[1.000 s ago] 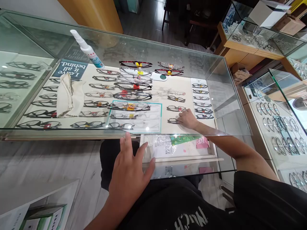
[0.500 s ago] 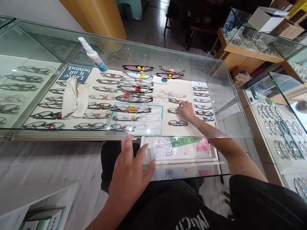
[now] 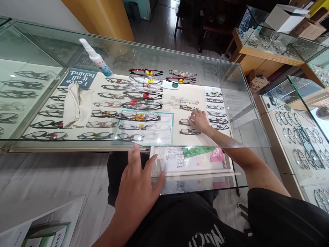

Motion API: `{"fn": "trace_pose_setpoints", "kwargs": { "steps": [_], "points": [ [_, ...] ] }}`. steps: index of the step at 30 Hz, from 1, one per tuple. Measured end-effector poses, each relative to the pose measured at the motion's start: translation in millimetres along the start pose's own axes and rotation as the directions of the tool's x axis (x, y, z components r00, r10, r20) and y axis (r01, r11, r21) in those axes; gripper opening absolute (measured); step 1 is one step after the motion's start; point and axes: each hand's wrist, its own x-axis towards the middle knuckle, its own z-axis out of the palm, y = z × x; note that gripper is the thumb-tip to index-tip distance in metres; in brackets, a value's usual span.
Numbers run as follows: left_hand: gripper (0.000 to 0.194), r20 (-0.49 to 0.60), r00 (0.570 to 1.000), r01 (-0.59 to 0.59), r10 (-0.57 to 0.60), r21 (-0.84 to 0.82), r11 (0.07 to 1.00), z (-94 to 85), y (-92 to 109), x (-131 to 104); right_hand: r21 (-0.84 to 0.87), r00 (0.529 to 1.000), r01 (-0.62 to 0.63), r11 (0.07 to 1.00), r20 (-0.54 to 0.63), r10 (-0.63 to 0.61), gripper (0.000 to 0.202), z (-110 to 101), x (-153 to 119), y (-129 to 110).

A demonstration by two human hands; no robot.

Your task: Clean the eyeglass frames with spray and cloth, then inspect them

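Observation:
Inside the glass display case, my right hand (image 3: 199,120) has its fingers closed on the right end of a pair of eyeglasses (image 3: 184,122). Another pair with a yellow tag (image 3: 189,107) lies just beyond it, and a dark-framed pair (image 3: 189,131) lies on the near side. My left hand (image 3: 140,181) is held at the front edge of the case, fingers spread and holding nothing. Its fingertips are close to the glass; whether they touch it I cannot tell.
On the glass top stand a white spray bottle (image 3: 96,58) and a cream cloth (image 3: 77,106). Rows of eyeglasses fill the case's left part. An open drawer (image 3: 191,174) with papers juts out below my right arm. More display cases (image 3: 295,137) stand to the right.
My right hand has moved slightly toward me, and the eyeglasses at its fingers have shifted closer to the near pair. My left hand stays spread in about the same place.

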Motion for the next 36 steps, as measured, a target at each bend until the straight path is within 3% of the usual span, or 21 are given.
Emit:
{"fn": "trace_pose_setpoints", "kwargs": {
  "steps": [4, 11, 19, 24, 29, 36],
  "points": [
    [0.053, 0.006, 1.0, 0.003, -0.003, -0.005, 1.0, 0.9, -0.8, -0.1, 0.011, 0.994, -0.091, 0.996, -0.067, 0.092, 0.05, 4.2, 24.2, 0.3],
    [0.051, -0.01, 1.0, 0.008, -0.008, -0.014, 1.0, 1.8, -1.0, -0.1, -0.02, 0.973, -0.2, 0.98, -0.124, 0.196, 0.045, 15.7, 66.4, 14.6],
    [0.052, -0.011, 1.0, 0.028, -0.028, -0.004, 1.0, 2.0, -0.2, 0.0, -0.051, 0.994, -0.089, 0.995, -0.072, 0.086, 0.042, 13.0, 55.8, 23.9],
    [0.051, -0.005, 0.999, 0.034, -0.034, -0.014, 0.999, 1.9, 0.2, 0.2, -0.048, 0.994, -0.097, 0.994, -0.059, 0.094, 0.042, 11.0, 47.2, 23.4],
    [0.053, -0.001, 0.999, 0.037, -0.037, -0.004, 0.999, 2.7, -0.1, 0.1, -0.013, 0.979, -0.167, 0.986, -0.124, 0.164, 0.058, 14.8, 63.7, 19.4],
    [0.05, -0.016, 0.999, 0.037, -0.037, 0.013, 0.999, 1.7, 1.2, 0.7, 0.007, 0.98, -0.17, 0.985, -0.106, 0.169, 0.065, 27.3, 93.5, 13.0]
  ]
}}
